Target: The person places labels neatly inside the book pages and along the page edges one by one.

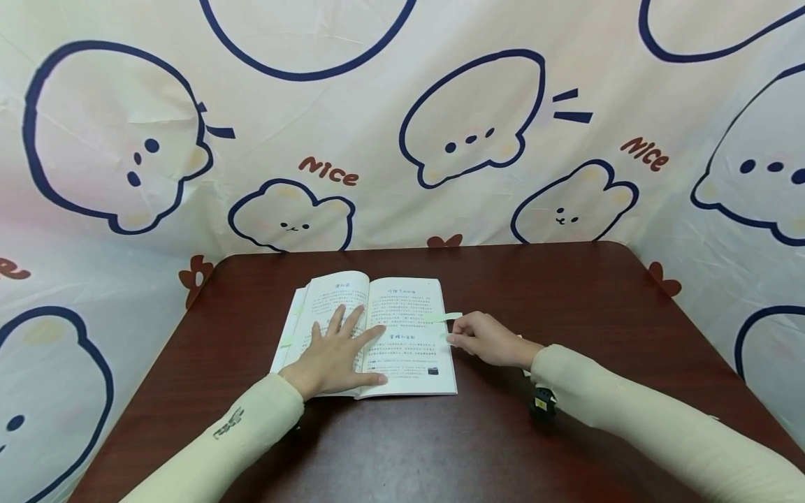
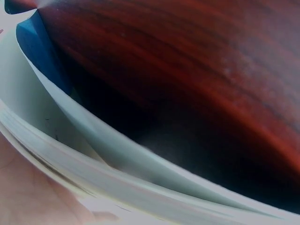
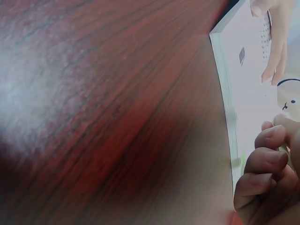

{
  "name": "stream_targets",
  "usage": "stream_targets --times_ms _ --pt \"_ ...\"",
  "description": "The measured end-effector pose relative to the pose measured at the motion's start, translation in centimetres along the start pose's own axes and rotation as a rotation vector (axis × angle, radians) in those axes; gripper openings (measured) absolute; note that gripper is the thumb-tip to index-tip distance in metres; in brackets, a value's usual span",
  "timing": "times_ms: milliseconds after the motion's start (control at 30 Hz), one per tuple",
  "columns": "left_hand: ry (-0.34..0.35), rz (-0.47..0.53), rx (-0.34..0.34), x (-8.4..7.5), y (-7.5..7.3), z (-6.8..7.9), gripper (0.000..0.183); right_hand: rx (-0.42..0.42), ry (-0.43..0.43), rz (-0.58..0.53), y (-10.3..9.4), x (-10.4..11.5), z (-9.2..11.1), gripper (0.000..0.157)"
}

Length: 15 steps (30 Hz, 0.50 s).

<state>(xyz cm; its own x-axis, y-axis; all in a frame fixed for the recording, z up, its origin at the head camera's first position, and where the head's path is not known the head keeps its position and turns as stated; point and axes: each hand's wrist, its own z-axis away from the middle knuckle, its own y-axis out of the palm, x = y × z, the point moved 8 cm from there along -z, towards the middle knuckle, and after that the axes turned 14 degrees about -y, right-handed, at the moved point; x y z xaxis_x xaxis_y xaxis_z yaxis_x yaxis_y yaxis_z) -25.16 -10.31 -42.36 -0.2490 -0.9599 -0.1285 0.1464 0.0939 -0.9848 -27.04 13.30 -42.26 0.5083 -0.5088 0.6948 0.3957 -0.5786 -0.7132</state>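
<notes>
An open book (image 1: 411, 381) with printed pages lies on the table. My left hand (image 1: 336, 349) rests spread across its left page and centre fold, the thumb and index finger reaching onto the right page. Beyond the right page's edge is my right hand (image 1: 487, 340), fingers curled and fingertips right at the paper. A pale green sticky tab (image 1: 445, 317) sticks out from that page beside the knuckles. In the right wrist view, the curled fingers (image 3: 265, 159) pinch a pale green strip, mostly hidden; another green tab (image 3: 238, 162) shows at the book's edge.
The dark brown wooden table (image 1: 402, 447) reaches back to a patterned cloth backdrop (image 1: 377, 140). More green tabs (image 1: 287, 341) mark pages on the book's left side. In the left wrist view, the lower page edges (image 2: 140, 183) curve up off the table.
</notes>
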Motion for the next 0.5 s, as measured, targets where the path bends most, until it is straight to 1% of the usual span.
stream_targets --times_ms 500 --pt "0.006 0.017 0.001 0.0 0.0 0.1 0.090 0.021 -0.017 -0.029 1.3 0.4 -1.0 0.028"
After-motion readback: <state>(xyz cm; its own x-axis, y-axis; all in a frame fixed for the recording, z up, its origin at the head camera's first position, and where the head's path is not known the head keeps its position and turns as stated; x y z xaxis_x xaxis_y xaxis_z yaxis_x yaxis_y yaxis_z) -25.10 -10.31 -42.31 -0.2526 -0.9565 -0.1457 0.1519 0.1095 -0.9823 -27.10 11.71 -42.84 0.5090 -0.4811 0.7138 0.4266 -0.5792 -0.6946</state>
